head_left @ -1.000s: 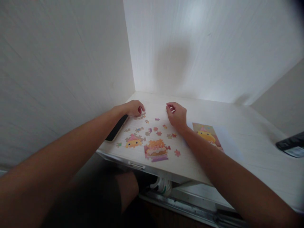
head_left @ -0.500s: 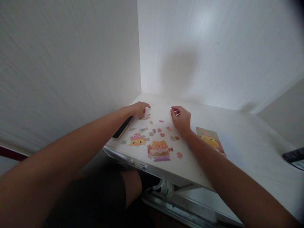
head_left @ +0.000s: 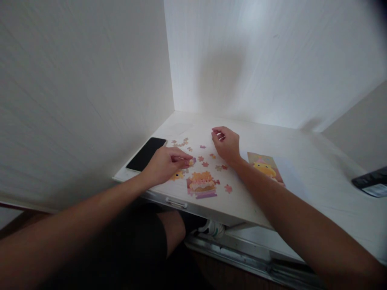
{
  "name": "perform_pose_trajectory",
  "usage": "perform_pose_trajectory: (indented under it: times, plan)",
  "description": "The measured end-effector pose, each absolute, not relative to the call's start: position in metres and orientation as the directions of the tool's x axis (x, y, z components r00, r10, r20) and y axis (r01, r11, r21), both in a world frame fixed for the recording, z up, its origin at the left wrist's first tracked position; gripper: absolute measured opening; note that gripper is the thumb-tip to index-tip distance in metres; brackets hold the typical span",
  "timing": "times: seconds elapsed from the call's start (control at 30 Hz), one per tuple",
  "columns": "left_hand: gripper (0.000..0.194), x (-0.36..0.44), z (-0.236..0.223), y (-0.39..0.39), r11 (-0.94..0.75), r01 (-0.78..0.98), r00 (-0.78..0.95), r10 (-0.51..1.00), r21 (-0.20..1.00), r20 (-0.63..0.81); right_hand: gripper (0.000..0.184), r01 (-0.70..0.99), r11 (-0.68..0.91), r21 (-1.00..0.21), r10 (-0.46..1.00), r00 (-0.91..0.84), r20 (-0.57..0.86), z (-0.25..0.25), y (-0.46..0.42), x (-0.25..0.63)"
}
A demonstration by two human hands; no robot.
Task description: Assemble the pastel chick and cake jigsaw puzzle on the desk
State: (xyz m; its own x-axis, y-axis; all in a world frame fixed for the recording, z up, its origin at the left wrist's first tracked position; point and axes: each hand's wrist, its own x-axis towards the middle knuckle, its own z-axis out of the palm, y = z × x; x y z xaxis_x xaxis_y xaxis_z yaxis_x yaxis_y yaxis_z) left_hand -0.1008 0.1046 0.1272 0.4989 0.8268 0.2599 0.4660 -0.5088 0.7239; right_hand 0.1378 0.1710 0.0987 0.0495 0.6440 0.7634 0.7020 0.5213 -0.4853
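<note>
My left hand (head_left: 169, 163) is low over the table, thumb and fingers pinched on a small yellowish puzzle piece (head_left: 191, 162). Under and beside it lies a joined yellow duck-face section (head_left: 177, 175), mostly covered by the hand. Just right of that is a joined cake section (head_left: 202, 184) with a purple lower edge. My right hand (head_left: 226, 143) rests on the table farther back, its fingers loosely curled together and nothing visible in them. Loose puzzle pieces (head_left: 201, 158) lie between the hands, and a pink piece (head_left: 228, 188) sits right of the cake.
A dark-screened tablet or phone (head_left: 146, 153) lies at the left table edge. The duck picture card (head_left: 266, 167) lies on white paper beneath my right forearm. A black object (head_left: 371, 183) stands at far right. Walls close off the left and back; a drawer handle (head_left: 176, 203) is in front.
My left hand has come from the back-left pieces toward me and right, now pinching a piece beside the duck section. My right hand stays about where it was. The view has shifted slightly.
</note>
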Motion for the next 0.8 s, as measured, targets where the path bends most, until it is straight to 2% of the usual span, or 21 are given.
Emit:
perform_pose_trajectory:
  times: [0.13,0.3,0.53,0.8]
  plan:
    - [0.016,-0.104,0.122,0.086,-0.625,0.462,0.533,0.763,0.629,0.366,0.018,0.688,0.545,-0.479,0.630,0.041,0.776,0.101,0.165,0.133]
    - [0.021,-0.107,0.119,0.075,-0.740,0.434,0.653,0.651,0.514,0.387,0.017,0.699,0.536,-0.474,0.633,0.039,0.773,0.102,0.161,0.135]
    - [0.014,-0.103,0.109,0.073,-0.658,0.491,0.517,0.748,0.571,0.416,0.017,0.698,0.563,-0.443,0.632,-0.018,0.775,0.105,0.155,0.131]
    - [0.009,-0.102,0.106,0.072,-0.533,0.575,0.439,0.841,0.621,0.316,0.017,0.686,0.617,-0.386,0.611,-0.109,0.784,0.111,0.146,0.125]
